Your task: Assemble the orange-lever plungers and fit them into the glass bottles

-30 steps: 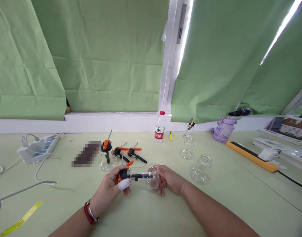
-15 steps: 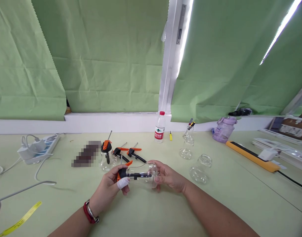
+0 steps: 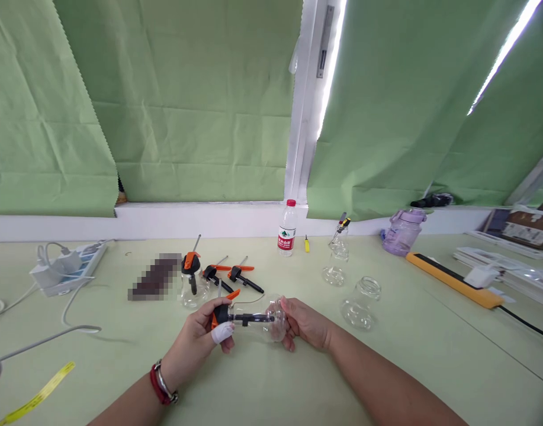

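Observation:
My left hand point(image 3: 209, 329), with white tape round the thumb, grips the black-and-orange pump head point(image 3: 221, 315) at the bottle's neck. The clear glass bottle point(image 3: 257, 332) lies sideways between my hands, and the head's black tube point(image 3: 252, 319) shows inside it. Around the bottle's rounded base, my right hand point(image 3: 309, 322) has its fingers curled. Just behind, another glass bottle point(image 3: 195, 294) stands upright with the same kind of head point(image 3: 191, 262) on it. Two loose pump heads, one point(image 3: 217, 278) beside the other point(image 3: 244, 277), lie on the table.
An open glass bottle point(image 3: 361, 305) stands right of my hands. Farther back, another point(image 3: 334, 269) holds screwdrivers point(image 3: 341, 226). A water bottle point(image 3: 286, 231), a yellow-handled tool point(image 3: 307, 244), a purple jug point(image 3: 403, 232), an orange power strip point(image 3: 453, 281) and a white one point(image 3: 76, 269) with cables are around.
My right hand has shifted its hold on the glass base, its thumb moving from the front up to the top. My left hand stays on the pump head, almost unmoved.

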Motion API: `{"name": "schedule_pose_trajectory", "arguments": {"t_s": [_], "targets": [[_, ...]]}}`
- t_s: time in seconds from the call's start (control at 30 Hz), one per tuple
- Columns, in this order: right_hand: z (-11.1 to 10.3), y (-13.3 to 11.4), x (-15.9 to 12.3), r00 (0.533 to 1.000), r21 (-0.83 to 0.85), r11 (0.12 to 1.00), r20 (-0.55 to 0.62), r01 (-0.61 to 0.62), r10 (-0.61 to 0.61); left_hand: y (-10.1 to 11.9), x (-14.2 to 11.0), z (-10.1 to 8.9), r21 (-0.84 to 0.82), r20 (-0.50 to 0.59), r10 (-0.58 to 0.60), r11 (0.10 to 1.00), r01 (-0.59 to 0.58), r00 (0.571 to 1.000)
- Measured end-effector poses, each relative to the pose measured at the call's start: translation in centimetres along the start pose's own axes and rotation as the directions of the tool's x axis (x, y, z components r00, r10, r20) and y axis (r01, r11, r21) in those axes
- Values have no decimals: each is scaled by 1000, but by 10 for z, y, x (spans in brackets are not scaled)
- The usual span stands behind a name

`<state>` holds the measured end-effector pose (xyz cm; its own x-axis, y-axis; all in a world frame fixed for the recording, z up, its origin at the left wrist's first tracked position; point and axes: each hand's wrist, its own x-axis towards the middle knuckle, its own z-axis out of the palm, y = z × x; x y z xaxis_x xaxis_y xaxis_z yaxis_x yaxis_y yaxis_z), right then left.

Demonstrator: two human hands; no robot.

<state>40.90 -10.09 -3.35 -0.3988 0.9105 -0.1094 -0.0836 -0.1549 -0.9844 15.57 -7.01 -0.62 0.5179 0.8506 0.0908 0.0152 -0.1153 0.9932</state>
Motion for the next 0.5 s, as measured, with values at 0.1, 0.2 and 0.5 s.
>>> {"name": "schedule_pose_trajectory", "arguments": {"t_s": [0.1,0.2,0.5], "targets": [[1,-6,-3,999,1,1000,-33,14,-14,-2,0,0,-18,-8,-5,1000,5,1000],[2,-14,-7,996,19,997,-50,81,-80,-3,1,0,-29,-27,-8,1000,8,1000],[3,-12,-6,996,27,995,-16,91,-91,-2,1,-1,-51,-20,-1,999,0,1000]]}}
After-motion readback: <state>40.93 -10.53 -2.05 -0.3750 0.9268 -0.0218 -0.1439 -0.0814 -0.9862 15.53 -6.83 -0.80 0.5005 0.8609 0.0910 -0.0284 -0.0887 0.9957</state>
